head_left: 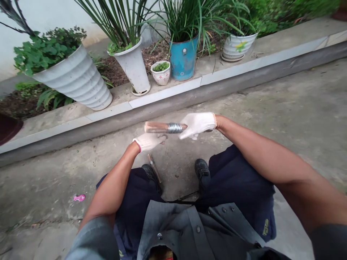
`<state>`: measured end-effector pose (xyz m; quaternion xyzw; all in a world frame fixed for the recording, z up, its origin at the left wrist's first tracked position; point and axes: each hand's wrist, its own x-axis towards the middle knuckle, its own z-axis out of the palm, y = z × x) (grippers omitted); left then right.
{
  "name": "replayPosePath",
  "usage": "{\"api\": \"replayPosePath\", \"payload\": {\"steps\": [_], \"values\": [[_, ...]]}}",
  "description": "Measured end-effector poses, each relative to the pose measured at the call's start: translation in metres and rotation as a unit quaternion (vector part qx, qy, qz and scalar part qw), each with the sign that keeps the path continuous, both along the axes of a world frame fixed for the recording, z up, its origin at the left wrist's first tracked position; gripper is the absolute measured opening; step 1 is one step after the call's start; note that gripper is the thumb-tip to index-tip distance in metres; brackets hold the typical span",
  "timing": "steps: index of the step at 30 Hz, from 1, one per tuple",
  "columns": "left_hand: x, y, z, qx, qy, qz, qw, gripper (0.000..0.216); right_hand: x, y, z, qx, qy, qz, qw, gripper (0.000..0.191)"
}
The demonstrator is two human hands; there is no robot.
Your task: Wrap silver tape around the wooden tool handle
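A wooden stick (157,127) with silver wire (175,128) wound round it is held level above the concrete, in front of my knees. My right hand (197,124), in a white knitted glove, closes on the stick's right end, beyond the wire. Just below the stick's left part is my left hand (148,141), gloved too, with its fingers curled in. What those fingers pinch is blurred and too small to name. Another thin wooden stick (154,168), with a band round it, rests against my left shoe (149,172).
Along a low tiled ledge (165,94) ahead stand a ribbed white planter (76,81), a tall white pot (132,66), a small dotted pot (161,76), a blue bucket (183,59) and a bowl-shaped pot (238,46). A pink object (79,198) lies on the ground at left.
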<state>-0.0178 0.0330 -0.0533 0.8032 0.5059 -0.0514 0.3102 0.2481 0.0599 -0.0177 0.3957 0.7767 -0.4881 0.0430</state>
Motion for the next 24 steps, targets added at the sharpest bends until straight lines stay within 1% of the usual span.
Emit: {"api": "replayPosePath", "payload": {"steps": [3, 5, 6, 7, 8, 9, 10, 12, 14, 16, 18, 20, 22, 24], "values": [[0.001, 0.002, 0.0, -0.007, -0.004, 0.001, 1.0, 0.031, -0.001, -0.01, -0.003, -0.071, -0.038, 0.099, 0.992, 0.043], [0.004, 0.001, 0.002, -0.007, 0.014, -0.006, 1.0, 0.029, -0.007, -0.016, -0.013, -0.081, -0.09, 0.169, 0.978, 0.041], [0.006, -0.001, 0.003, -0.007, 0.019, -0.008, 1.0, 0.03, -0.011, -0.018, -0.019, -0.066, -0.124, 0.204, 0.969, 0.039], [0.009, -0.002, 0.004, -0.008, 0.027, -0.013, 1.0, 0.032, -0.016, -0.019, -0.026, -0.036, -0.162, 0.234, 0.958, 0.037], [0.011, -0.005, 0.005, -0.006, 0.037, -0.023, 0.999, 0.034, -0.02, -0.02, -0.033, 0.008, -0.2, 0.254, 0.946, 0.035], [0.013, -0.007, 0.005, -0.001, 0.05, -0.038, 0.998, 0.036, -0.024, -0.02, -0.04, 0.061, -0.237, 0.259, 0.934, 0.032], [0.016, -0.01, 0.004, 0.007, 0.062, -0.058, 0.996, 0.037, -0.027, -0.02, -0.046, 0.113, -0.267, 0.248, 0.924, 0.029], [0.02, -0.014, 0.002, 0.024, 0.085, -0.097, 0.991, 0.039, -0.032, -0.015, -0.054, 0.186, -0.307, 0.188, 0.914, 0.025], [0.024, -0.016, -0.001, 0.031, 0.092, -0.109, 0.989, 0.039, -0.033, -0.007, -0.055, 0.216, -0.323, 0.112, 0.915, 0.028], [0.026, -0.016, -0.001, 0.04, 0.083, -0.091, 0.992, 0.039, -0.032, 0.002, -0.051, 0.227, -0.315, 0.04, 0.921, 0.031], [0.026, -0.014, 0.0, 0.055, 0.066, -0.056, 0.995, 0.037, -0.03, 0.011, -0.042, 0.234, -0.297, -0.01, 0.926, 0.035], [0.025, -0.011, 0.004, 0.07, 0.041, -0.007, 0.997, 0.037, -0.027, 0.017, -0.032, 0.241, -0.273, -0.033, 0.931, 0.042], [0.023, -0.009, 0.008, 0.079, 0.005, 0.034, 0.996, 0.038, -0.022, 0.019, -0.024, 0.241, -0.239, -0.039, 0.94, 0.047], [0.02, -0.008, 0.012, 0.08, -0.028, 0.052, 0.995, 0.038, -0.017, 0.018, -0.018, 0.207, -0.174, -0.066, 0.96, 0.046]]}}
